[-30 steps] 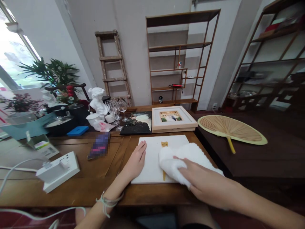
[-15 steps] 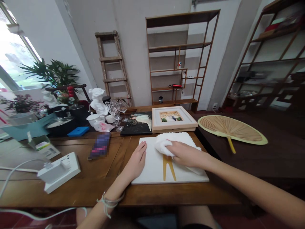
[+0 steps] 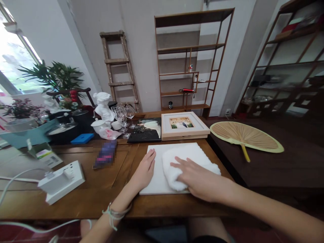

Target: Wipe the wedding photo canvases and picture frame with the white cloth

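Note:
A flat white board [image 3: 158, 175] lies on the wooden table [image 3: 106, 199] in front of me. My left hand [image 3: 143, 172] rests flat on the board's left edge, fingers stretched out. My right hand [image 3: 197, 177] presses a white fluffy cloth [image 3: 177, 162] onto the board, fingers lying over the cloth. The cloth covers most of the board's middle and right part, and the yellow mark on the board is hidden under it.
Behind the board lie a framed photo [image 3: 183, 125] and a dark picture [image 3: 146, 130]. Wine glasses [image 3: 124, 116], a white bust [image 3: 102, 106] and pots stand at the back left. A white power strip [image 3: 62, 180] sits at the left. A straw fan [image 3: 244, 136] lies on the dark table to the right.
My right hand has slid the cloth back toward me over the board, after pushing it to the far edge. The yellow mark shown half a second ago is covered. My left hand has not moved.

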{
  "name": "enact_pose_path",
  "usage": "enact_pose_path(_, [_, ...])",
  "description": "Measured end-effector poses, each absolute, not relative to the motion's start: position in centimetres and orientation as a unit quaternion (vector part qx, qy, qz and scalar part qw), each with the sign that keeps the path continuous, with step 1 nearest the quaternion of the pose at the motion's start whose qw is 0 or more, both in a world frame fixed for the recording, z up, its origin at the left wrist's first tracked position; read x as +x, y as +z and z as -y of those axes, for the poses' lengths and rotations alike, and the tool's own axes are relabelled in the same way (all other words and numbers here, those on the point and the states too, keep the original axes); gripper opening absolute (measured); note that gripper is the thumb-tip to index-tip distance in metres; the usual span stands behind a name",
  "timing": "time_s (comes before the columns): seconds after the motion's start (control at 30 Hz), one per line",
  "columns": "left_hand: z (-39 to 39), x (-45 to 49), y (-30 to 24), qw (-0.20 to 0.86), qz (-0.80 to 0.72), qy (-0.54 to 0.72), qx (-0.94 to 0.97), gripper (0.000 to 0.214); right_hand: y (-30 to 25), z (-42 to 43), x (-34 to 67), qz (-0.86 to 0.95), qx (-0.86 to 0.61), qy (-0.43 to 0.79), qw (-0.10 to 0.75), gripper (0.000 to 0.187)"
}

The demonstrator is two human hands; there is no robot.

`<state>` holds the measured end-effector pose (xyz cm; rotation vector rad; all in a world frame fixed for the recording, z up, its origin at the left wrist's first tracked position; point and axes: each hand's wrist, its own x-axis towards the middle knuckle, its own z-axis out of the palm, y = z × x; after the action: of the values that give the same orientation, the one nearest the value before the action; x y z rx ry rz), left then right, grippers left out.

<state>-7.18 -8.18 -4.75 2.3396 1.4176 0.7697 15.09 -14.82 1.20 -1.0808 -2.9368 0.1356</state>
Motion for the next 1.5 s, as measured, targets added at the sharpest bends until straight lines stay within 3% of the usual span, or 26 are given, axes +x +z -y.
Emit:
enact_pose_path(0.23, [8.1,-7.3,-5.0,0.136,-0.495,0.259,0.818,0.044,1.2,18.3,14.5,0.942,-0.330,0.057,0.006,0.040])
enact_pose_path(0.33, [8.0,-7.3,-5.0,0.140,-0.490,0.266,0.818,0.043,1.8,16.8,14.3,0.936,-0.345,0.075,0.001,0.044])
enact_pose_path(0.6, [8.2,-7.2,-4.7,0.158,-0.497,0.276,0.807,0.043,2.2,9.7,12.9,0.920,-0.390,-0.034,0.011,0.031])
enact_pose_path(0.77, [8.3,-7.3,-4.6,0.160,-0.491,0.282,0.808,0.041,2.1,8.1,11.3,0.908,-0.414,-0.057,0.005,0.034])
enact_pose_path(1.2, [8.3,-7.6,-4.8,0.179,-0.488,0.275,0.809,0.046,1.0,18.9,9.6,0.952,-0.301,-0.037,-0.030,0.025])
enact_pose_path(1.5, [8.6,-7.5,-4.3,0.193,-0.477,0.278,0.811,0.047,2.8,11.6,9.3,0.927,-0.374,-0.044,-0.005,0.029])
